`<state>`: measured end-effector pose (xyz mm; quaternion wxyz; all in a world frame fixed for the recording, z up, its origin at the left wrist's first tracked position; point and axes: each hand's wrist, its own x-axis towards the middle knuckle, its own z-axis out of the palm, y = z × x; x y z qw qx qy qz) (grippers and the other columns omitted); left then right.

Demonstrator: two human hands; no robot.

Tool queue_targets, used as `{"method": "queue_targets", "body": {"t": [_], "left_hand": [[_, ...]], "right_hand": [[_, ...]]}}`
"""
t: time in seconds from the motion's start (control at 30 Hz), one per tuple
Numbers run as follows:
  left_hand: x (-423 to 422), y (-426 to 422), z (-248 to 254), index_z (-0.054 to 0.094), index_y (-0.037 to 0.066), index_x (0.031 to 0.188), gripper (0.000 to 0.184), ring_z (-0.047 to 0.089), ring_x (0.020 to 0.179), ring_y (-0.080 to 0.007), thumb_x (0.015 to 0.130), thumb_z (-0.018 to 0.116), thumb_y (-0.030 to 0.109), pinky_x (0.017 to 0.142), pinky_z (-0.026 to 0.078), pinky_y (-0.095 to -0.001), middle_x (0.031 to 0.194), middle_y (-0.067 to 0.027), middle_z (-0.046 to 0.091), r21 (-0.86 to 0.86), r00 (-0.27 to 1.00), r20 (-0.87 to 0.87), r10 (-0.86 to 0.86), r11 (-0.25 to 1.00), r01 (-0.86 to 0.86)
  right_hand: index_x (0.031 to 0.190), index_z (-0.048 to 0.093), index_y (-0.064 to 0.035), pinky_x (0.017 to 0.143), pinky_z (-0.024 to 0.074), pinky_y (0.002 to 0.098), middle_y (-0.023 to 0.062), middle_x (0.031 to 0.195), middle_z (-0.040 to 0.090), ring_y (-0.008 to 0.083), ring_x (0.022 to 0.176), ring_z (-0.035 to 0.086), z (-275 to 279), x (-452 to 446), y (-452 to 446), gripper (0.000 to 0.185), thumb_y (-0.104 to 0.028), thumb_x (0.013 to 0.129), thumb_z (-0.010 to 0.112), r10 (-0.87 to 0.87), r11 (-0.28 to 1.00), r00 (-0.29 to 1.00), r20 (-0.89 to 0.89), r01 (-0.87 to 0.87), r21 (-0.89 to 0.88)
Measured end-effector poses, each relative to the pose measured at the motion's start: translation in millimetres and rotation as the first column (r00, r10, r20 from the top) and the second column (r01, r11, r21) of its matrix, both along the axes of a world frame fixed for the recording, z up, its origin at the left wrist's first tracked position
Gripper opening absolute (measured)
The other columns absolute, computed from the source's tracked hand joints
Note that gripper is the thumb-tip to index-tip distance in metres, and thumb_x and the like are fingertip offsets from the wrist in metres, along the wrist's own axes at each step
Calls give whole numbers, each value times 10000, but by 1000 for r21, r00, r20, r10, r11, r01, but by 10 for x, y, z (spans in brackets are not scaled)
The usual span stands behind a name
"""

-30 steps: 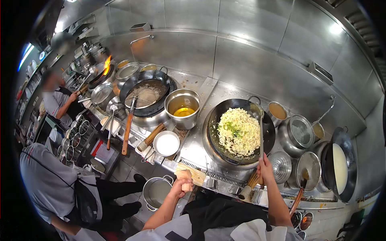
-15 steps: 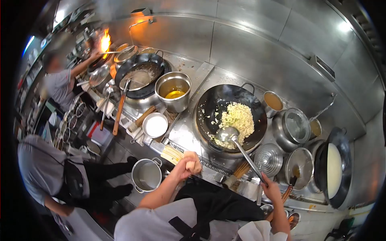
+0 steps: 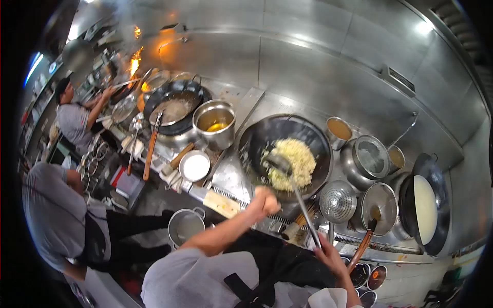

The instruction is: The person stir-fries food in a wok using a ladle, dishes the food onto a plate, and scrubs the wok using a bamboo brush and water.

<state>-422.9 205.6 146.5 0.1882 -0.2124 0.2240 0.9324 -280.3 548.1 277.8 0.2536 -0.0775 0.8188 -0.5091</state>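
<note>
In the head view, a large black wok (image 3: 316, 138) holds pale yellow fried rice (image 3: 298, 154), with bits spread over its near side. My right hand (image 3: 331, 256) is closed round the long handle of a ladle (image 3: 303, 205). The ladle's bowl, blurred by motion, is over the left part of the rice. At the wok's near rim, my left hand (image 3: 262, 203) is closed on what looks like a beige folded cloth. Whether it touches the wok's near handle is hidden behind the hand.
Left of the wok stand a pot of yellow oil (image 3: 214, 126) and a white-filled bowl (image 3: 194, 166). A perforated ladle (image 3: 338, 201), a strainer (image 3: 379, 208) and steel pots (image 3: 365, 156) crowd the right. Co-workers (image 3: 67, 220) stand at left; flames (image 3: 135, 62) rise beyond.
My left hand has moved forward and right from the counter edge to the wok's near rim. The ladle bowl has shifted within the rice, its handle now steeper, and my right hand is lower.
</note>
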Motion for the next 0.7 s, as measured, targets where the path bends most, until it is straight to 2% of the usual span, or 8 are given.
{"method": "queue_targets", "body": {"t": [0.07,0.13,0.2,0.23,0.37,0.5,0.6,0.7], "left_hand": [[551,41,496,510,126,919,54,586,623,-243,962,529,153,539,535,-449,773,-81,549,-43,1000,25,15,999,-14],[609,34,756,526,116,914,40,604,701,-245,946,536,137,647,584,-466,837,-88,580,-126,999,48,2,992,4],[204,-149,-111,550,96,909,24,611,732,-254,929,550,110,733,615,-471,862,-93,591,247,945,-316,-82,955,165],[23,6,262,550,102,876,63,601,694,-243,932,570,122,691,605,-445,801,-73,575,-116,999,44,26,993,-20],[210,35,-244,560,100,924,131,618,713,-219,974,602,214,631,599,-432,852,-53,588,-100,991,-135,9,995,-22],[1155,-147,-521,535,61,996,157,607,590,-261,957,579,207,503,556,-409,871,-123,607,-303,996,-20,-85,950,75],[726,-230,-111,544,65,912,154,574,520,-238,937,591,210,475,512,-380,771,-95,595,-198,999,-33,-22,980,15],[179,-323,209,548,86,841,171,560,514,-224,942,591,219,508,532,-397,697,-61,572,-237,1000,27,-5,972,12]], "right_hand": [[1599,312,-108,861,473,263,57,1156,654,121,978,596,199,210,246,637,-197,1033,591,62,996,997,43,-60,-64],[1603,318,-203,1146,305,268,97,1562,468,146,1403,432,516,369,353,599,-182,1051,548,126,990,982,138,-115,-84],[1594,343,-268,1084,394,299,105,1479,558,165,1290,533,831,148,171,599,-241,1041,572,50,973,949,312,-116,197],[1593,341,-269,1036,431,323,121,1405,607,184,1207,580,761,44,124,609,-254,1034,581,18,965,954,298,-95,246],[1586,332,-297,873,523,401,209,1136,721,327,919,710,-97,-590,21,645,-235,1004,602,27,944,996,-83,2,329],[1577,343,-318,935,506,396,262,1239,660,407,1022,676,-252,-629,-242,637,-227,1001,600,-26,958,981,-191,80,277],[1578,341,-325,943,508,393,240,1295,647,385,1067,685,-68,-250,-255,638,-248,1004,609,8,981,968,-249,41,190],[1578,344,-334,973,499,381,209,1341,637,344,1113,687,302,209,-98,636,-267,1007,617,-44,995,991,125,33,95]]}}
